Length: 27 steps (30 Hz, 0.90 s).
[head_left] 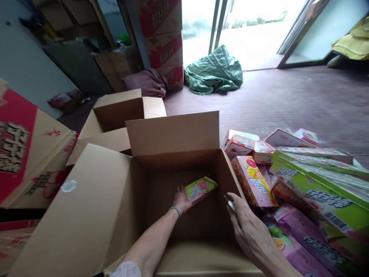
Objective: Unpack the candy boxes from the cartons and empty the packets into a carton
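Observation:
A large open cardboard box (173, 134) stands in front of me with its flaps spread. Inside it, my left hand (182, 200) grips the left end of a green and pink snack box (201, 190) that shows fruit pictures. My right hand (248, 221) is over the cardboard box's right wall, its fingers closed around a small pale tool (231, 205) with a dark thin tip, which looks like a small knife. Right of that hand lies a pile of printed cartons, among them a yellow and pink carton (255, 182) and a large green carton (319, 192).
Behind on the left is another open cardboard box (108, 132). A red and brown carton (17, 146) stands at the far left. Stacked red cartons (164, 50) and a green sack (216, 73) are by the glass doorway. Purple cartons (305, 234) lie at lower right.

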Tool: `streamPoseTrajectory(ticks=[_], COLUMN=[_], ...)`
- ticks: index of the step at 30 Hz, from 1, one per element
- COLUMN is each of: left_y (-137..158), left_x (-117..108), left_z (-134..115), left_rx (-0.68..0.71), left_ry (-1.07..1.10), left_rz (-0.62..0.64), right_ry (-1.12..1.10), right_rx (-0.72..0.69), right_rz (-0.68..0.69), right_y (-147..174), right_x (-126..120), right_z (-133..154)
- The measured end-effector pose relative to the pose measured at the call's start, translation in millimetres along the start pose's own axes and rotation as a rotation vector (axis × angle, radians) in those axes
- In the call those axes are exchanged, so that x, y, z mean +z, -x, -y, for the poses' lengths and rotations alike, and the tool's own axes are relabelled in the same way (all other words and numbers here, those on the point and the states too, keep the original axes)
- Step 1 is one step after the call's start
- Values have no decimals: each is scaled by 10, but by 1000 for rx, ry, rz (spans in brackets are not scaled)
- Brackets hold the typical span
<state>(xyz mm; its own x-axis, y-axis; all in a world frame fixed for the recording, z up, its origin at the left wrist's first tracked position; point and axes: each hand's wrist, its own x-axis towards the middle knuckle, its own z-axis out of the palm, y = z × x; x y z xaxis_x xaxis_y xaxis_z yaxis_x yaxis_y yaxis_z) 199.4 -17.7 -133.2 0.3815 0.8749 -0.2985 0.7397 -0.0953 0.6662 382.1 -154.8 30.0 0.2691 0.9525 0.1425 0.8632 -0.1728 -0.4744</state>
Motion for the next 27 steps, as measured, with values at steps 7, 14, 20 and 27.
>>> streamPoseTrajectory(ticks=[7,14,20,27], left_y=[875,2545,2970,2946], left_x=[-1465,-2009,-1541,-1453], left_z=[-804,-677,-329,-185], left_rx=[33,166,69,211], left_ry=[-136,46,280,303], left_rz=[-115,-217,-393,-465], right_ry=[-231,-314,202,424], right_rx=[-29,-111,-581,-777], right_rz=[-148,-162,420,548], right_y=[-180,215,698,852], right_x=[-352,-797,-828,-602], right_z=[180,625,1632,2511])
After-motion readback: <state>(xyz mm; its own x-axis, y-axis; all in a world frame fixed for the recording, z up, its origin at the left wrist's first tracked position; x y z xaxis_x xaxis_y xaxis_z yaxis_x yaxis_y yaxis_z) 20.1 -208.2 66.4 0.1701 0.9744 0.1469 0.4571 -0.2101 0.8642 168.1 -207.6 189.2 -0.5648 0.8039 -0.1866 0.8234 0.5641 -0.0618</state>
